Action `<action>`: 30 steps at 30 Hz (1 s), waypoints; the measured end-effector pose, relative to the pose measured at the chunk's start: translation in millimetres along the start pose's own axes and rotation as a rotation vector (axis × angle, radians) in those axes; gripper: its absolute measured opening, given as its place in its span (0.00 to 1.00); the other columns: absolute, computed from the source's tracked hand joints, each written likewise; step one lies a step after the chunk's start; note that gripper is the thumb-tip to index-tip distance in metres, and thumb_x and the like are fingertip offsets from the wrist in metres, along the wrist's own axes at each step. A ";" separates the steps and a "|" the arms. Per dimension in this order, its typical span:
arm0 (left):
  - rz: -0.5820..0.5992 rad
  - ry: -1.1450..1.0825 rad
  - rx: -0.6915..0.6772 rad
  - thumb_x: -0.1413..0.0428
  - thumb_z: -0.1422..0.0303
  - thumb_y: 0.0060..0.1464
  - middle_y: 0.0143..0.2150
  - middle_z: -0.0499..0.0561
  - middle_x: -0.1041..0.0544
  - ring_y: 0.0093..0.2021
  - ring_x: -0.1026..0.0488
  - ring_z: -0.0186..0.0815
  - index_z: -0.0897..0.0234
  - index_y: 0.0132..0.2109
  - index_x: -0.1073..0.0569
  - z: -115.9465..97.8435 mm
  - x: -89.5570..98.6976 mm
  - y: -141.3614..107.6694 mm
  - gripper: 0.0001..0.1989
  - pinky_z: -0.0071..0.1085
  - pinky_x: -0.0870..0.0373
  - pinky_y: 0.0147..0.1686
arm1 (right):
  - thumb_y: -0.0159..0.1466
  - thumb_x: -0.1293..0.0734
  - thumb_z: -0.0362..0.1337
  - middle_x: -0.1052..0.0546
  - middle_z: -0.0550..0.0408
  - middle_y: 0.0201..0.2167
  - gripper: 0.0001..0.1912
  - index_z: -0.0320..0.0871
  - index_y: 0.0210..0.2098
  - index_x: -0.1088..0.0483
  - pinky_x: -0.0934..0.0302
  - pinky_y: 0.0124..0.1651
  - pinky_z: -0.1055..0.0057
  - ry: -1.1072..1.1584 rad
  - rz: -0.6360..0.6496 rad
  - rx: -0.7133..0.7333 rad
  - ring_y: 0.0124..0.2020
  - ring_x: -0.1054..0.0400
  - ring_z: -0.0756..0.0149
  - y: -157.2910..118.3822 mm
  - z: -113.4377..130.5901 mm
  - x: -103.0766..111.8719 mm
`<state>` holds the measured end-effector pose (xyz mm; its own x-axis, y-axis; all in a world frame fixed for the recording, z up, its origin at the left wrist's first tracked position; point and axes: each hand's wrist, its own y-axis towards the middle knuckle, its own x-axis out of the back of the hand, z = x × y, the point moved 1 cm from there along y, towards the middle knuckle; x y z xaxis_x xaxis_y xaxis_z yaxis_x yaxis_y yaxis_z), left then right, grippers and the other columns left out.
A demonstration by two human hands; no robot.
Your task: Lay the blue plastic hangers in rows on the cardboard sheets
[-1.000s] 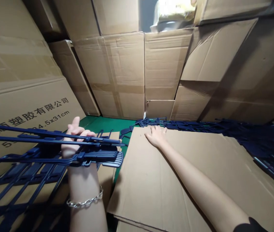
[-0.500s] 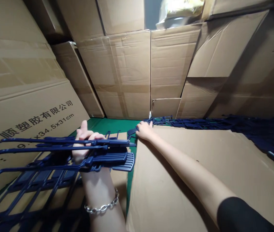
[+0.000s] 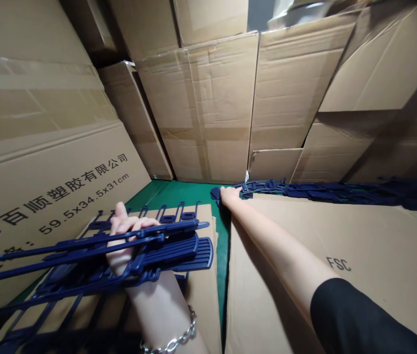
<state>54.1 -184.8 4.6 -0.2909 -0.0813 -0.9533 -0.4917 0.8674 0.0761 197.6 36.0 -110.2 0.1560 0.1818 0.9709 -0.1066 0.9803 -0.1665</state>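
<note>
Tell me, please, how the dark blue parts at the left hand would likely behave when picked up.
The dark blue parts would probably be fairly stiff: they jut past the left hand with little sag. They look light for their length, being slim with open gaps. Those gaps could let them tangle.

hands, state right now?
Left hand: partly curled, holding blue plastic parts.
Right hand: reaching to the left end of the blue pile; grip cannot be told.
</note>
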 end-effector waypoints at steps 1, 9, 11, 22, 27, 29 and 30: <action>-0.022 -0.004 0.005 0.67 0.66 0.65 0.13 0.37 0.34 0.11 0.38 0.24 0.63 0.50 0.35 1.3 -0.9 0.0 0.18 0.20 0.36 0.19 | 0.58 0.39 0.27 0.31 0.36 0.51 0.28 0.38 0.58 0.41 0.59 0.57 0.38 -0.009 -0.003 -0.001 0.54 0.38 0.51 1.1 -2.4 0.7; -0.063 -0.018 0.085 0.68 0.66 0.65 0.11 0.38 0.36 0.10 0.41 0.23 0.62 0.36 0.34 10.3 -10.3 -1.9 0.19 0.20 0.39 0.18 | 0.53 0.33 0.28 0.30 0.35 0.50 0.19 0.34 0.45 0.28 0.74 0.59 0.37 -0.105 0.017 -0.040 0.57 0.43 0.42 1.3 -6.8 7.7; -0.055 -0.015 0.102 0.69 0.67 0.65 0.11 0.38 0.37 0.10 0.42 0.23 0.62 0.34 0.35 9.9 -10.3 -1.3 0.20 0.20 0.39 0.18 | 0.56 0.38 0.26 0.27 0.39 0.46 0.15 0.36 0.43 0.27 0.75 0.61 0.42 -0.078 -0.031 0.030 0.53 0.37 0.49 -2.5 -3.7 10.9; -0.079 -0.019 0.058 0.67 0.66 0.65 0.11 0.38 0.38 0.10 0.41 0.22 0.62 0.34 0.34 9.4 -15.8 -5.4 0.20 0.19 0.39 0.17 | 0.64 0.52 0.30 0.27 0.44 0.45 0.19 0.35 0.52 0.42 0.65 0.62 0.48 0.153 -0.529 0.218 0.47 0.33 0.60 -31.3 2.1 81.7; -0.040 -0.012 0.120 0.65 0.66 0.65 0.12 0.39 0.36 0.10 0.41 0.24 0.60 0.37 0.32 7.8 -11.3 -3.9 0.18 0.21 0.36 0.19 | 0.63 0.51 0.31 0.29 0.49 0.45 0.18 0.38 0.49 0.38 0.68 0.63 0.49 0.308 -0.953 0.383 0.48 0.37 0.63 -67.3 -38.8 125.8; 0.015 0.003 0.154 0.65 0.67 0.65 0.13 0.39 0.35 0.11 0.39 0.24 0.59 0.36 0.31 8.0 -7.7 -2.5 0.18 0.21 0.34 0.20 | 0.65 0.50 0.35 0.29 0.50 0.45 0.18 0.40 0.49 0.38 0.60 0.61 0.50 0.385 -1.027 0.405 0.48 0.37 0.63 -81.3 -60.0 142.3; 0.037 0.011 0.158 0.64 0.68 0.65 0.13 0.39 0.34 0.12 0.39 0.24 0.59 0.36 0.31 8.5 -6.1 -1.7 0.18 0.21 0.33 0.21 | 0.65 0.50 0.37 0.29 0.50 0.44 0.19 0.40 0.50 0.37 0.53 0.58 0.52 0.427 -1.039 0.402 0.47 0.36 0.64 -86.8 -71.1 149.9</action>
<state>63.7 -181.6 7.8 -0.3161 -0.0526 -0.9473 -0.3453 0.9364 0.0632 300.1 -16.4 37.5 0.6556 -0.5986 0.4603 -0.0238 0.5929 0.8049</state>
